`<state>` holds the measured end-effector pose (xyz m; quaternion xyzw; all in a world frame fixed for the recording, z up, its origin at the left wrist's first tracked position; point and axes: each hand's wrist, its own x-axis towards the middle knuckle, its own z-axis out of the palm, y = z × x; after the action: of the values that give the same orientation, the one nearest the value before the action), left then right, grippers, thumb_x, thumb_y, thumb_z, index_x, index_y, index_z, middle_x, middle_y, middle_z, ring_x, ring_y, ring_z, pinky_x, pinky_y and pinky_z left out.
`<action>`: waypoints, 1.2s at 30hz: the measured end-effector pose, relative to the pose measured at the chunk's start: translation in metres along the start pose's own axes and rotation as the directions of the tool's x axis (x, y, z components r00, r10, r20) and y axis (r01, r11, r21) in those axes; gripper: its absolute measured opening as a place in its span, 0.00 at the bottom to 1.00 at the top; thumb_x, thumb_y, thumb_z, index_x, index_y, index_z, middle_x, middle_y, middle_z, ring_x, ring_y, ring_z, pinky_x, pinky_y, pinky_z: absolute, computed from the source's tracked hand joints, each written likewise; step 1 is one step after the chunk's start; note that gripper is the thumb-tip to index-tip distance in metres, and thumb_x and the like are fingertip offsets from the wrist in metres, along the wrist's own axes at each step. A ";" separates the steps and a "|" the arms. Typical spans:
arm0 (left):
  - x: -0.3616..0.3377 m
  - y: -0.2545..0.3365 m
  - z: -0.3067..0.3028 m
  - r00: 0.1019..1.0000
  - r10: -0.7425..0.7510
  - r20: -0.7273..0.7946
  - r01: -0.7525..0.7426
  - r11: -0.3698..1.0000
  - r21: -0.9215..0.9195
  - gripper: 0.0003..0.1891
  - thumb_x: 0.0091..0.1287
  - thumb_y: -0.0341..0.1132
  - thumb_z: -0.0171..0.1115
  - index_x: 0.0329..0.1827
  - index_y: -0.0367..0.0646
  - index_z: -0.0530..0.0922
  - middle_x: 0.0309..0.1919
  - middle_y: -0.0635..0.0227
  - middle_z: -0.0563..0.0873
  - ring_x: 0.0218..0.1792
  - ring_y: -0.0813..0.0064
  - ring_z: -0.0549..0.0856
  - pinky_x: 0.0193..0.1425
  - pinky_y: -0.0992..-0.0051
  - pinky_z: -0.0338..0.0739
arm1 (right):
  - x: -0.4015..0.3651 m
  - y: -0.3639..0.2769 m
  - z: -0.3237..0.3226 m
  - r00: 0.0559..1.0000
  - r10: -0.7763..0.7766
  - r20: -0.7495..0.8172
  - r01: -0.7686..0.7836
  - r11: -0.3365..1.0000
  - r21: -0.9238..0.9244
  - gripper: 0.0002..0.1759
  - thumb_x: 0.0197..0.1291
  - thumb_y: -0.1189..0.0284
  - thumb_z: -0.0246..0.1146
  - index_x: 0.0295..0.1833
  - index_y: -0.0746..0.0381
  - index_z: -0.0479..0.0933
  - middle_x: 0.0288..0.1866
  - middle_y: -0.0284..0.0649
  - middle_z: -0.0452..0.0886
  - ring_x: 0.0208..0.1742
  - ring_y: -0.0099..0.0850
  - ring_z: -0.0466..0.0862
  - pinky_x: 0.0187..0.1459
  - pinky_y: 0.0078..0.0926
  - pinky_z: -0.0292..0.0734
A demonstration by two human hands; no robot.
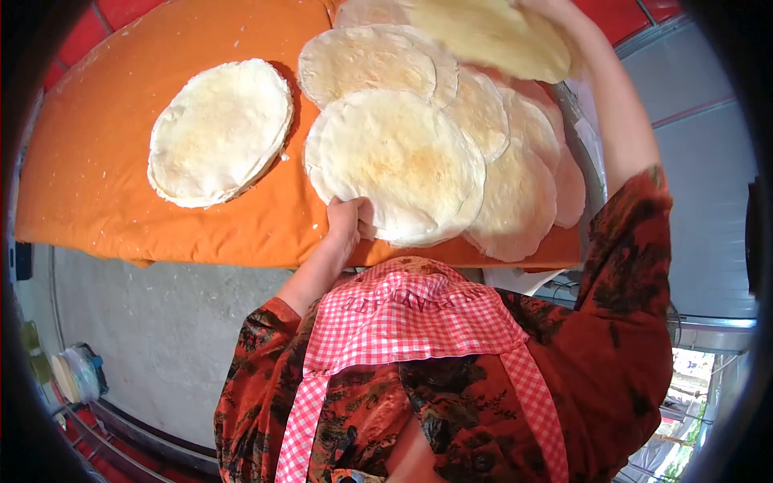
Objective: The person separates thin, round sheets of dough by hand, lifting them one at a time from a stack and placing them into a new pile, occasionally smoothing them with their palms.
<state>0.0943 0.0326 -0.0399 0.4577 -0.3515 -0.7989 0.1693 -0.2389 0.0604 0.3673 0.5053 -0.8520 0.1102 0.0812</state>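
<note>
My left hand point(346, 223) is closed on the near-left edge of a large round flatbread point(394, 165), thumb on top. That flatbread lies uppermost at the near end of a spread of overlapping flatbreads point(515, 193). At the far right of the table, my right hand point(551, 10) grips the edge of another flatbread point(491, 36), which is smeared by motion and raised over the others. The top of the picture cuts off part of this hand. To the left, apart from both hands, sits a neat round stack of flatbreads point(221, 133).
An orange cloth point(97, 161) dusted with white crumbs covers the table. Its near edge runs just in front of my checked apron point(419, 314). Grey floor point(161, 338) shows at lower left, with a round pale object point(72, 377) beside a metal rail.
</note>
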 end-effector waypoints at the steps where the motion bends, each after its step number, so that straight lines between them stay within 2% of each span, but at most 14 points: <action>1: -0.001 0.000 0.000 1.000 0.013 0.015 -0.012 0.999 -0.049 0.11 0.63 0.29 0.57 0.47 0.37 0.71 0.37 0.59 0.82 0.33 0.66 0.82 0.29 0.67 0.79 | -0.028 -0.034 0.003 0.999 0.043 0.022 -0.043 0.999 0.014 0.05 0.45 0.78 0.61 0.30 0.62 0.82 0.22 0.37 0.81 0.25 0.25 0.78 0.27 0.30 0.74; 2: -0.003 0.002 0.001 0.999 0.027 0.029 -0.024 0.994 -0.102 0.10 0.64 0.30 0.56 0.47 0.38 0.72 0.37 0.60 0.82 0.32 0.67 0.82 0.28 0.67 0.79 | -0.065 -0.057 0.023 0.999 -0.029 0.046 0.018 0.974 0.224 0.14 0.56 0.65 0.65 0.45 0.62 0.82 0.31 0.42 0.84 0.29 0.31 0.81 0.35 0.32 0.77; 3: -0.004 0.004 0.001 0.998 0.044 0.039 -0.037 0.987 -0.157 0.09 0.66 0.32 0.55 0.46 0.38 0.72 0.37 0.60 0.82 0.32 0.67 0.82 0.27 0.68 0.79 | -0.076 -0.064 0.045 0.996 -0.055 0.065 0.060 0.995 -0.081 0.14 0.59 0.64 0.63 0.45 0.60 0.82 0.31 0.42 0.84 0.30 0.26 0.81 0.35 0.31 0.76; 4: -0.008 0.006 -0.001 0.999 0.023 0.043 -0.016 0.987 -0.160 0.09 0.67 0.33 0.53 0.46 0.39 0.72 0.37 0.61 0.82 0.32 0.68 0.82 0.26 0.69 0.79 | -0.099 -0.057 0.086 0.996 -0.004 0.087 0.009 0.998 -0.058 0.14 0.63 0.63 0.59 0.49 0.58 0.82 0.33 0.42 0.85 0.31 0.29 0.81 0.37 0.30 0.76; 6: -0.017 0.013 -0.002 0.999 -0.014 0.052 0.023 0.987 -0.162 0.09 0.69 0.35 0.51 0.47 0.42 0.73 0.36 0.63 0.82 0.31 0.70 0.82 0.25 0.71 0.78 | -0.156 -0.081 0.158 0.968 0.155 0.195 -0.159 0.987 0.004 0.16 0.62 0.73 0.53 0.51 0.52 0.82 0.40 0.46 0.85 0.40 0.38 0.84 0.45 0.36 0.76; 8: -0.027 0.023 0.002 0.997 -0.023 0.071 0.034 0.987 -0.155 0.09 0.69 0.33 0.50 0.49 0.43 0.72 0.35 0.64 0.82 0.31 0.69 0.83 0.25 0.71 0.79 | -0.213 -0.117 0.205 0.976 -0.011 0.217 0.020 0.999 -0.039 0.21 0.61 0.76 0.50 0.52 0.45 0.82 0.38 0.44 0.85 0.38 0.35 0.84 0.43 0.38 0.78; 10: -0.031 0.022 -0.001 0.995 -0.031 0.095 0.044 0.989 -0.139 0.10 0.70 0.33 0.49 0.51 0.44 0.72 0.35 0.64 0.82 0.32 0.69 0.83 0.27 0.71 0.79 | -0.227 -0.157 0.217 0.808 0.052 0.587 -0.103 0.993 0.053 0.19 0.59 0.85 0.53 0.47 0.57 0.84 0.30 0.47 0.82 0.29 0.34 0.81 0.32 0.35 0.79; 14: -0.025 0.017 -0.009 0.992 -0.040 0.121 0.052 0.993 -0.102 0.10 0.70 0.33 0.48 0.51 0.44 0.72 0.37 0.65 0.82 0.34 0.69 0.83 0.31 0.71 0.80 | -0.226 -0.145 0.217 0.868 -0.009 0.497 -0.052 0.993 0.109 0.13 0.60 0.84 0.52 0.40 0.63 0.82 0.28 0.48 0.80 0.28 0.35 0.81 0.31 0.36 0.77; 20: -0.031 0.039 0.003 0.972 -0.052 0.230 0.122 0.945 -0.302 0.07 0.68 0.28 0.46 0.45 0.42 0.72 0.33 0.66 0.79 0.32 0.71 0.80 0.33 0.68 0.81 | -0.271 -0.122 0.287 0.955 -0.180 0.237 0.148 0.978 0.147 0.26 0.59 0.74 0.59 0.63 0.68 0.67 0.49 0.57 0.79 0.45 0.48 0.82 0.43 0.41 0.78; 23: -0.031 0.045 0.006 0.958 -0.055 0.281 0.144 0.941 -0.307 0.07 0.69 0.29 0.46 0.46 0.42 0.70 0.37 0.64 0.78 0.36 0.69 0.80 0.35 0.67 0.82 | -0.277 -0.128 0.287 0.970 -0.101 0.222 0.066 0.985 0.160 0.36 0.59 0.69 0.60 0.70 0.68 0.56 0.50 0.57 0.79 0.45 0.50 0.82 0.46 0.42 0.78; 27: -0.046 0.071 0.031 0.960 -0.011 0.280 0.105 0.941 -0.323 0.10 0.72 0.32 0.42 0.49 0.38 0.68 0.52 0.54 0.77 0.48 0.62 0.81 0.51 0.61 0.82 | -0.220 -0.131 0.204 0.840 0.089 0.535 -0.186 0.974 0.130 0.24 0.59 0.74 0.59 0.63 0.64 0.70 0.46 0.50 0.82 0.42 0.43 0.84 0.41 0.35 0.80; 28: -0.035 0.070 0.029 0.891 0.089 0.446 0.060 0.949 -0.309 0.14 0.74 0.39 0.43 0.54 0.37 0.66 0.56 0.52 0.72 0.54 0.57 0.77 0.56 0.55 0.80 | -0.189 -0.107 0.215 0.731 0.142 0.668 -0.569 0.667 0.481 0.17 0.60 0.77 0.57 0.55 0.60 0.78 0.42 0.46 0.84 0.38 0.36 0.85 0.38 0.31 0.79; 31: -0.030 0.089 0.035 0.893 0.053 0.447 0.137 0.914 -0.383 0.23 0.75 0.48 0.43 0.58 0.35 0.63 0.58 0.51 0.71 0.55 0.54 0.77 0.59 0.51 0.77 | -0.117 -0.053 0.166 0.988 0.029 0.153 -0.044 0.995 0.091 0.12 0.58 0.76 0.58 0.46 0.58 0.82 0.36 0.44 0.86 0.38 0.36 0.85 0.42 0.36 0.78; 36: -0.012 0.085 0.022 0.860 -0.059 0.506 0.365 0.764 -0.532 0.40 0.69 0.65 0.42 0.64 0.32 0.57 0.62 0.35 0.65 0.65 0.44 0.70 0.64 0.44 0.71 | -0.139 -0.091 0.068 0.980 -0.197 0.023 0.198 0.972 -0.127 0.10 0.56 0.76 0.60 0.43 0.58 0.83 0.36 0.43 0.86 0.42 0.40 0.85 0.44 0.37 0.79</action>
<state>0.0776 -0.0106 0.0359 0.2129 -0.0482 -0.9678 0.1251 -0.0945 0.1170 0.2767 0.5819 -0.8032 0.0438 0.1201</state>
